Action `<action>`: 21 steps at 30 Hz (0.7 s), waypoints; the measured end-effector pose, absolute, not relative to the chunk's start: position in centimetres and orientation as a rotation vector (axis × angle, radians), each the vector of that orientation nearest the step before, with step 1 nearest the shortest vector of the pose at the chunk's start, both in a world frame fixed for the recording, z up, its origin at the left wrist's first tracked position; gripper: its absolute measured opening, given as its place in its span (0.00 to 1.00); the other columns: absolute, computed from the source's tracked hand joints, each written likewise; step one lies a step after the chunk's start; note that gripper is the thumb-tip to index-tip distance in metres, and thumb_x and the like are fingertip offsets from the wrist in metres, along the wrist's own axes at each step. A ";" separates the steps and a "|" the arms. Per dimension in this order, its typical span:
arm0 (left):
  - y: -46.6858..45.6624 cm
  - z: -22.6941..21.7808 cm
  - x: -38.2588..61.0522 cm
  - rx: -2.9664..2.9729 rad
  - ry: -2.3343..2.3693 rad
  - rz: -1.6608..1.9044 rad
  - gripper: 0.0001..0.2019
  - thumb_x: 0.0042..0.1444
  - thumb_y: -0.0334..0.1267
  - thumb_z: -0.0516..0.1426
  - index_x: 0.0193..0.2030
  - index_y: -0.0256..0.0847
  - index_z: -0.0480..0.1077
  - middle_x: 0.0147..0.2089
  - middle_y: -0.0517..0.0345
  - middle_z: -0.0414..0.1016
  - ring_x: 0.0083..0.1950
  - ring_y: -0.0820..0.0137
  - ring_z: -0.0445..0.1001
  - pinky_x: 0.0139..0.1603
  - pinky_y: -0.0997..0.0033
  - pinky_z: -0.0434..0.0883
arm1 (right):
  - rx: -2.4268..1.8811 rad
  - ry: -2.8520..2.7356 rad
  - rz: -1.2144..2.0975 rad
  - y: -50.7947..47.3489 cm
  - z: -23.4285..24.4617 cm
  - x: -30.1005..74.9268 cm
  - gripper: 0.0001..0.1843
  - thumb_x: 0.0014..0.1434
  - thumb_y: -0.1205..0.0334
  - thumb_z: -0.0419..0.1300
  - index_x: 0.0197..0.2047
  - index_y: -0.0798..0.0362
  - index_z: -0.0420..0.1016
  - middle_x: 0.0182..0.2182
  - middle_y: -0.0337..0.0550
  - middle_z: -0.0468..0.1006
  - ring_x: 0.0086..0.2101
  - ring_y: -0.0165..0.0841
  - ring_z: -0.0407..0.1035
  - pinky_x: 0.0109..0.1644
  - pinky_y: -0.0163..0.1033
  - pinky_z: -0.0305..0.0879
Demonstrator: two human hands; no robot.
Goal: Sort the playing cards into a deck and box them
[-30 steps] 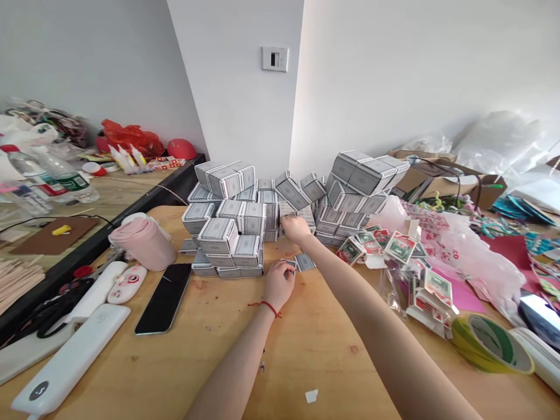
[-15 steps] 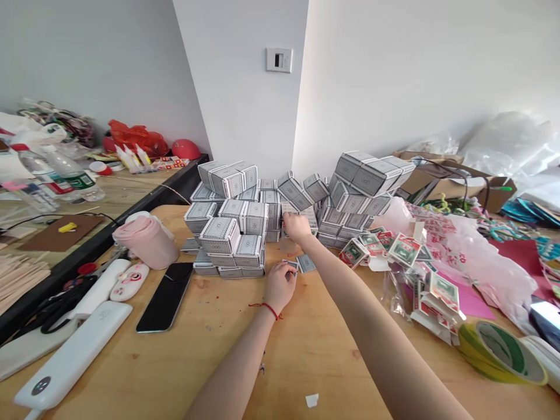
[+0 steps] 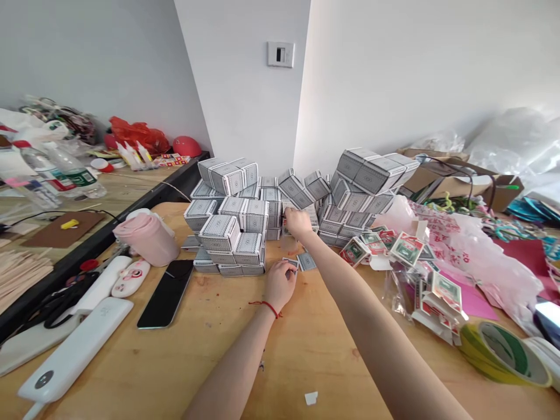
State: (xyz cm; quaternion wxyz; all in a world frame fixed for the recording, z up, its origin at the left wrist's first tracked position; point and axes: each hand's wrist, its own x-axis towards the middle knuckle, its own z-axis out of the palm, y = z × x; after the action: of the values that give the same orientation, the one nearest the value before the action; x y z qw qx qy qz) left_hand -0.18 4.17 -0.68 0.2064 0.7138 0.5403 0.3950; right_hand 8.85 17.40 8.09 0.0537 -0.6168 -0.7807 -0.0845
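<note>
Folded playing-card blocks with grey patterned backs are stacked in a left pile (image 3: 219, 233) and a right pile (image 3: 363, 175). My right hand (image 3: 297, 223) reaches into the gap between them, fingers closed by the inner blocks; what they hold is hidden. Nearer to me, my left hand (image 3: 280, 286), with a red string at the wrist, has its fingertips pinched on a playing card (image 3: 290, 264) low over the table. Just right of it another card (image 3: 306, 261) lies flat, partly beneath my right forearm.
Left of the blocks are a black phone (image 3: 166, 293), a pink cup (image 3: 146, 238) and a white power bank (image 3: 76, 350). Opened card boxes (image 3: 406, 248), a plastic bag (image 3: 475, 251) and a yellow tape roll (image 3: 472, 350) lie right. A paper scrap (image 3: 311, 398) is in front.
The view has shifted very slightly. Both hands stay in nearly the same places, and the blocks stand as before.
</note>
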 end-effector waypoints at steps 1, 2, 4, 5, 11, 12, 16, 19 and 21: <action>4.2 -0.7 -0.2 1.991 1.507 1.098 0.10 0.47 0.23 0.51 0.29 0.39 0.71 0.38 0.55 0.73 0.46 0.68 0.69 0.49 0.63 0.66 | -1.883 -2.360 -0.251 17.5 8.1 8.9 0.13 0.59 0.69 0.44 0.43 0.58 0.67 0.40 0.54 0.75 0.38 0.39 0.71 0.37 0.37 0.61; 4.2 -0.7 -0.2 1.992 1.508 1.098 0.10 0.47 0.23 0.51 0.29 0.39 0.71 0.38 0.55 0.73 0.46 0.68 0.69 0.49 0.63 0.66 | -1.894 -2.347 -0.249 17.5 8.0 9.0 0.13 0.60 0.68 0.43 0.43 0.57 0.67 0.40 0.54 0.75 0.38 0.39 0.71 0.37 0.37 0.61; 4.2 -0.7 -0.1 1.993 1.509 1.098 0.10 0.47 0.23 0.51 0.29 0.39 0.71 0.38 0.55 0.73 0.46 0.68 0.68 0.50 0.63 0.66 | -1.943 -2.281 -0.234 17.7 7.9 9.2 0.14 0.61 0.66 0.42 0.44 0.57 0.66 0.39 0.53 0.76 0.38 0.39 0.71 0.37 0.38 0.61; 4.2 -0.7 -0.1 1.993 1.509 1.098 0.10 0.47 0.23 0.51 0.29 0.39 0.70 0.38 0.55 0.73 0.46 0.68 0.68 0.50 0.63 0.66 | -1.975 -2.231 -0.225 17.8 7.8 9.4 0.15 0.62 0.65 0.40 0.44 0.58 0.65 0.38 0.53 0.76 0.38 0.39 0.71 0.36 0.38 0.60; 4.3 -0.6 -0.1 1.993 1.493 1.105 0.10 0.47 0.23 0.51 0.29 0.40 0.70 0.37 0.56 0.73 0.45 0.68 0.69 0.48 0.62 0.67 | -1.992 -2.025 -0.123 17.6 7.0 9.9 0.17 0.65 0.60 0.38 0.45 0.57 0.63 0.36 0.52 0.76 0.37 0.36 0.71 0.37 0.36 0.59; 4.3 -0.6 -0.1 1.990 1.493 1.108 0.10 0.46 0.23 0.51 0.29 0.40 0.70 0.37 0.56 0.73 0.45 0.68 0.69 0.48 0.62 0.67 | -1.981 -2.022 -0.105 17.5 6.9 10.0 0.16 0.65 0.60 0.38 0.46 0.57 0.63 0.36 0.52 0.76 0.37 0.36 0.71 0.37 0.35 0.58; 4.3 -0.5 -0.1 1.984 1.499 1.115 0.10 0.46 0.23 0.52 0.29 0.40 0.70 0.37 0.56 0.73 0.45 0.68 0.69 0.47 0.62 0.67 | -1.937 -1.977 -0.045 16.5 6.8 10.0 0.16 0.65 0.62 0.36 0.48 0.57 0.61 0.35 0.50 0.77 0.35 0.36 0.71 0.35 0.35 0.57; 4.0 -0.4 -0.2 1.975 1.487 1.158 0.10 0.48 0.24 0.50 0.32 0.40 0.70 0.38 0.56 0.72 0.44 0.70 0.69 0.47 0.65 0.68 | -1.870 -2.004 -0.002 15.7 7.1 10.0 0.16 0.65 0.63 0.37 0.50 0.56 0.60 0.35 0.49 0.77 0.34 0.36 0.71 0.34 0.35 0.57; 3.7 -0.3 -0.3 1.960 1.477 1.228 0.10 0.50 0.25 0.49 0.34 0.40 0.69 0.40 0.56 0.71 0.45 0.70 0.69 0.49 0.65 0.67 | -1.845 -2.038 0.008 15.3 7.4 10.0 0.16 0.64 0.64 0.39 0.52 0.55 0.59 0.37 0.49 0.76 0.35 0.36 0.71 0.33 0.34 0.58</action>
State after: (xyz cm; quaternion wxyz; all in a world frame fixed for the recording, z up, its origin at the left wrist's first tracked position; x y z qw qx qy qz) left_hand -0.25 3.71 -0.31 0.1974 0.7002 0.5275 0.4387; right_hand 10.03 15.27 7.43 0.1950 -0.6582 -0.7271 0.0030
